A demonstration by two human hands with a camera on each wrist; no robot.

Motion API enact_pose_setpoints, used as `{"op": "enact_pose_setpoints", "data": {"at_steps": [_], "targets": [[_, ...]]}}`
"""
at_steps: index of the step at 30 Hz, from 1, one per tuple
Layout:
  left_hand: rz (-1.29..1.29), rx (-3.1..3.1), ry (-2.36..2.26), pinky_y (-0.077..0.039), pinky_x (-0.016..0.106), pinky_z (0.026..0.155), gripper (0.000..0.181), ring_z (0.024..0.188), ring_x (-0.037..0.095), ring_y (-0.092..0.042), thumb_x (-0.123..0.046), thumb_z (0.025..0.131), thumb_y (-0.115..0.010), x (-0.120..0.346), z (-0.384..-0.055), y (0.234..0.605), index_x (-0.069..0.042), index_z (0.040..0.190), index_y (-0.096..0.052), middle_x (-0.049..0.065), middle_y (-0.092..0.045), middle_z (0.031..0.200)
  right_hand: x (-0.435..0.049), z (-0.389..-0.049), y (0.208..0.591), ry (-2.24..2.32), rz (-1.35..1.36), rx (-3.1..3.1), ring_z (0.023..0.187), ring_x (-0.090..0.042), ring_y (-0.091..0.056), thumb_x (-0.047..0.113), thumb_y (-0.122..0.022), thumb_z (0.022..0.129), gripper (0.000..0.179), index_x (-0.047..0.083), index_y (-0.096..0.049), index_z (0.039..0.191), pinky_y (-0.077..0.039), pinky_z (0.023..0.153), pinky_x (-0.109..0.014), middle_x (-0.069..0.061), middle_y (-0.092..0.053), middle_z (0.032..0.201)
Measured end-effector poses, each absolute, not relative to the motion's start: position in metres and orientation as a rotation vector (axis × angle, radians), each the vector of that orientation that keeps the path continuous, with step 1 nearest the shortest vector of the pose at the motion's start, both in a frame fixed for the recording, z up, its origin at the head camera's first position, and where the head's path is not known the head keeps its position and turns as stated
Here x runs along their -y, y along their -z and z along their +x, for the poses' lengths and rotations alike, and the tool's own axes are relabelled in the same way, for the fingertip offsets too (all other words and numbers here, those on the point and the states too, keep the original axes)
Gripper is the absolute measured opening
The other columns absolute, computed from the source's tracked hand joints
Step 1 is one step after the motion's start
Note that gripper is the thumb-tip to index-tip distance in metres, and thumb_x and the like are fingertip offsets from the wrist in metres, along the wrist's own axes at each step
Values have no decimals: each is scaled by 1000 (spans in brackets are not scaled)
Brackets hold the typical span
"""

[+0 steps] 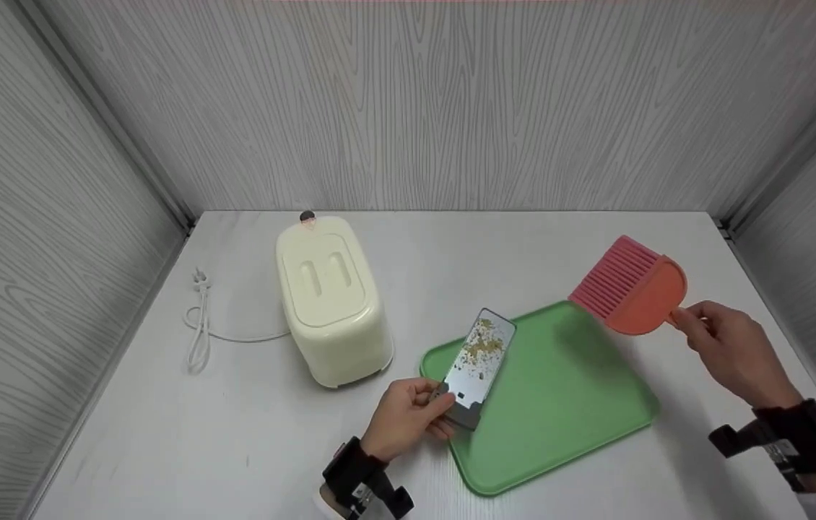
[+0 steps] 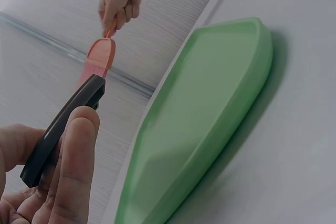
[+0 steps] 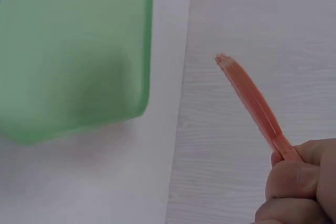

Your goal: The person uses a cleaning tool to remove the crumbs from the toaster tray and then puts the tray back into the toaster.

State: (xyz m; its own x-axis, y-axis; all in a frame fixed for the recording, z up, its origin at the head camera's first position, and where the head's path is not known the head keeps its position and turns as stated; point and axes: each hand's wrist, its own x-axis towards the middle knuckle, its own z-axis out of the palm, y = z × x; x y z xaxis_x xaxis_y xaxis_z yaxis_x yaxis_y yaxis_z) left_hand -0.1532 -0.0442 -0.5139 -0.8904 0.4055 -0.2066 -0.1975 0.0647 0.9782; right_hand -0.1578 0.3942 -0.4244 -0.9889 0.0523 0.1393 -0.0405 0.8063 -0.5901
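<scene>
My left hand [image 1: 411, 415] pinches the dark end of a toaster crumb tray [image 1: 471, 374], thumb on top and fingers beneath. Yellow and brown crumbs [image 1: 484, 345] lie scattered over its shiny metal face. The crumb tray is held over the left side of a green tray [image 1: 560, 404]. Higher up on the right, my right hand [image 1: 736, 352] grips the thin handle of an orange brush [image 1: 650, 296] with pink bristles. The brush is raised above the green tray's far right corner, bristles pointing left. In the right wrist view the brush [image 3: 252, 98] shows edge-on.
A cream toaster [image 1: 328, 303] with a lid over its top stands left of the green tray. Its white cord [image 1: 198, 332] and plug lie on the white table [image 1: 162, 433] to the left. Grey wood-grain panels [image 1: 415, 108] enclose the table at the back and sides.
</scene>
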Motion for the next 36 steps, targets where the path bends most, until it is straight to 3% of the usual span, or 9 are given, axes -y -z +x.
{"op": "enact_pose_setpoints", "data": {"at_steps": [17, 36], "targets": [[239, -1959, -1827, -65, 29, 64, 21, 62, 8, -73, -15, 101, -71, 44, -156, 513, 3, 112, -72, 11, -80, 82, -319, -137, 411, -966, 225, 2911, 56, -1, -35, 31, -61, 109, 27, 12, -69, 92, -31, 51, -22, 8, -41, 64], [252, -1967, -1801, -64, 27, 62, 20, 60, 7, -72, -17, 101, -71, 44, -156, 511, 2, 109, -73, 8, -79, 79, -274, -141, 419, -1113, 408, 2978, 59, 0, -30, 34, -63, 107, 28, 20, -66, 84, -27, 57, -20, 11, -32, 64]]}}
